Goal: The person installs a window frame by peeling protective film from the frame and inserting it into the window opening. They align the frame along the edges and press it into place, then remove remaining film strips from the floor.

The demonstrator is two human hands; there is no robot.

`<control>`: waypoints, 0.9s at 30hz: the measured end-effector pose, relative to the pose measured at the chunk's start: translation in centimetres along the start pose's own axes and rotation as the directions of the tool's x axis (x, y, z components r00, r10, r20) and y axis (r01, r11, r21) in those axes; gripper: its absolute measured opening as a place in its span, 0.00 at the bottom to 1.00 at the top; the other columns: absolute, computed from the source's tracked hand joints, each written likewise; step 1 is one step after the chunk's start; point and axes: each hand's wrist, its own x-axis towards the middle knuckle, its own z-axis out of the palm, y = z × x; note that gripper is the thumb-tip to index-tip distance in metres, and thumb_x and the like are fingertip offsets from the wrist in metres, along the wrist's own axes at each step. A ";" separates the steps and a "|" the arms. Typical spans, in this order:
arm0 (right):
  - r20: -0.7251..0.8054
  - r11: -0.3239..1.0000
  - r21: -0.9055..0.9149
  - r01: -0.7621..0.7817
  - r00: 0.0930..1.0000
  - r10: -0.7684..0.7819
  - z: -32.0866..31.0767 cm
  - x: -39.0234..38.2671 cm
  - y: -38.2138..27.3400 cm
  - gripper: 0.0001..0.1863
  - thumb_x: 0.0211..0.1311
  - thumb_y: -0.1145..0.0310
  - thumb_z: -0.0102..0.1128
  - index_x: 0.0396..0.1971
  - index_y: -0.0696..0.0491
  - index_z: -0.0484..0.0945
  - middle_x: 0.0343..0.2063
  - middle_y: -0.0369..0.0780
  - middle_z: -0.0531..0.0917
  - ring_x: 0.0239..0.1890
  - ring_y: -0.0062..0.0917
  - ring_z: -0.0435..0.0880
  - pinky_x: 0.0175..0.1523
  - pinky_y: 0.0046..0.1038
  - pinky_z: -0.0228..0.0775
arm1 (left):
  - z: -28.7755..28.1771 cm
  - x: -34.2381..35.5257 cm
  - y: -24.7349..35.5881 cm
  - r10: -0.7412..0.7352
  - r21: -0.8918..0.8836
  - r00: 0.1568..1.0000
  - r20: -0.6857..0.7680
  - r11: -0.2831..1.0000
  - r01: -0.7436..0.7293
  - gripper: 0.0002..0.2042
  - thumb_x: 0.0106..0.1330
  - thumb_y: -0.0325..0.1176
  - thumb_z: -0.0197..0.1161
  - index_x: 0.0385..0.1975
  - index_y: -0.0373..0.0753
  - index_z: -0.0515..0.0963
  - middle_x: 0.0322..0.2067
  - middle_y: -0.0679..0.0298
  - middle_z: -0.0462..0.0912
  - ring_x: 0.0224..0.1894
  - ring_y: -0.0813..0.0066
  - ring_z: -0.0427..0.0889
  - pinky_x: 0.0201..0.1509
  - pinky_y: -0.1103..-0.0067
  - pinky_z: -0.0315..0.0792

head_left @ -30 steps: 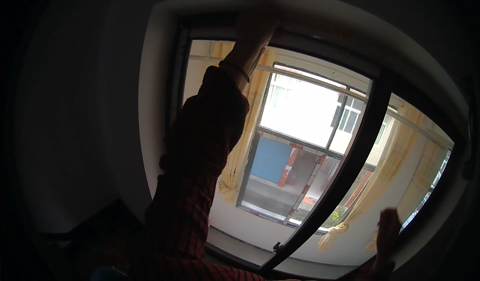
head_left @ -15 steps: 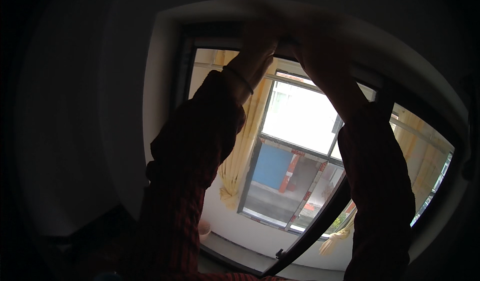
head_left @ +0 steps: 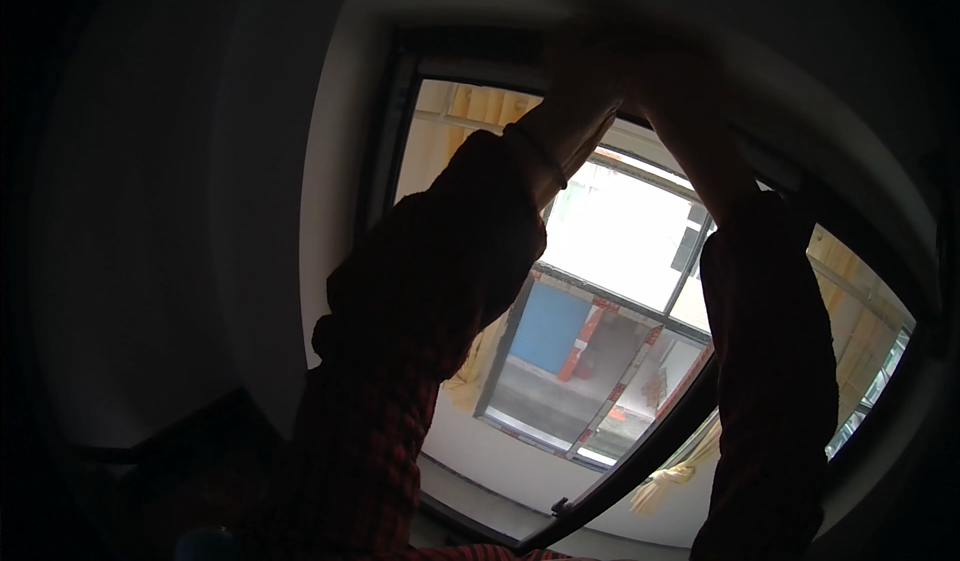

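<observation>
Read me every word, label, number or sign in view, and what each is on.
No legible text.
Red-marked strips beyond the glass: too small and blurred to tell whether the marks are lettering.
Near window frame: too dark to make out any.

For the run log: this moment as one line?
left hand: raised at window frame top | right hand: raised beside left | grips: too dark to tell | curtains: beyond frame

Dim wall [head_left: 250, 221] left; knotted yellow curtain [head_left: 672, 474]; bright daylight.
</observation>
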 end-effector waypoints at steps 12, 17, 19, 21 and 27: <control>-0.429 0.983 -0.142 0.113 0.888 -0.165 0.0 -4.4 3.6 0.20 0.69 0.65 0.63 0.58 0.52 0.75 0.49 0.43 0.82 0.53 0.35 0.82 0.60 0.39 0.75 | -3.9 -5.6 7.2 -0.266 0.275 0.961 0.074 0.932 0.237 0.12 0.73 0.40 0.60 0.35 0.37 0.81 0.21 0.63 0.83 0.18 0.84 0.80 0.18 0.87 0.70; -0.416 0.977 -0.204 0.061 0.898 -0.144 0.6 -7.1 5.2 0.21 0.68 0.66 0.63 0.59 0.53 0.75 0.45 0.44 0.83 0.49 0.32 0.84 0.56 0.37 0.78 | -3.7 -7.6 3.9 0.005 0.646 0.962 0.272 0.740 -0.186 0.10 0.71 0.32 0.59 0.48 0.36 0.80 0.33 0.59 0.84 0.34 0.72 0.84 0.40 0.75 0.80; -0.381 0.920 -0.391 0.007 0.909 -0.169 -0.2 -9.4 6.6 0.20 0.69 0.67 0.62 0.57 0.54 0.75 0.42 0.43 0.83 0.45 0.29 0.84 0.49 0.33 0.80 | -2.6 -8.1 2.4 0.257 0.516 0.900 0.351 0.749 -0.415 0.13 0.69 0.29 0.62 0.51 0.36 0.77 0.40 0.56 0.82 0.41 0.66 0.83 0.44 0.72 0.79; -0.279 0.903 -0.420 -0.091 0.960 -0.034 -1.0 -11.7 8.1 0.20 0.69 0.67 0.61 0.58 0.54 0.74 0.43 0.44 0.83 0.44 0.29 0.84 0.48 0.31 0.80 | -1.4 -8.6 1.5 0.359 0.503 0.831 0.425 0.669 -0.547 0.17 0.68 0.28 0.63 0.55 0.36 0.74 0.46 0.54 0.79 0.48 0.61 0.82 0.50 0.69 0.78; -0.296 0.802 -0.557 -0.215 0.954 0.051 -6.6 -17.4 14.2 0.22 0.72 0.62 0.58 0.62 0.51 0.71 0.49 0.44 0.81 0.44 0.28 0.84 0.46 0.29 0.81 | 4.1 -11.4 1.9 0.339 0.426 0.734 0.588 0.642 -0.638 0.29 0.66 0.28 0.65 0.66 0.36 0.61 0.62 0.45 0.65 0.64 0.47 0.68 0.65 0.60 0.70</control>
